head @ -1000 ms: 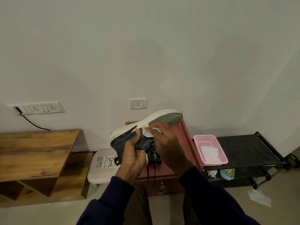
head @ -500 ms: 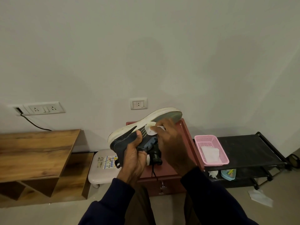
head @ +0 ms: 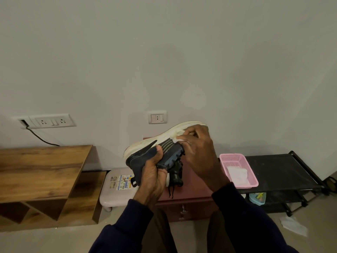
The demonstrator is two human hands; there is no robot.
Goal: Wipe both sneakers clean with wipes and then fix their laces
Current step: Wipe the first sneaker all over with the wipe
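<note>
Right-hand fingers (head: 197, 129) pinch a crumpled white wipe (head: 177, 137) against the white foam midsole of a navy-and-white mesh sneaker (head: 144, 159), held sole tilted upward in the air above a low maroon bench (head: 198, 190). The left hand (head: 153, 172) grips the upper, thumb clamped over its side. Within the last second the wipe has travelled along the midsole toward the toe end, suggesting this edge is nearly covered. Lacing has not begun: black laces (head: 171, 191) dangle loose. A dark shape on the bench behind the hands may be the second sneaker. To the right, a pink plastic mesh basket (head: 232, 159) on a black rack shelf (head: 284, 168) holds folded white wipes (head: 237, 174). A pale blue tub (head: 252, 199) on the shelf below holds small coloured items. One used wipe (head: 293, 225) lies on the floor.
</note>
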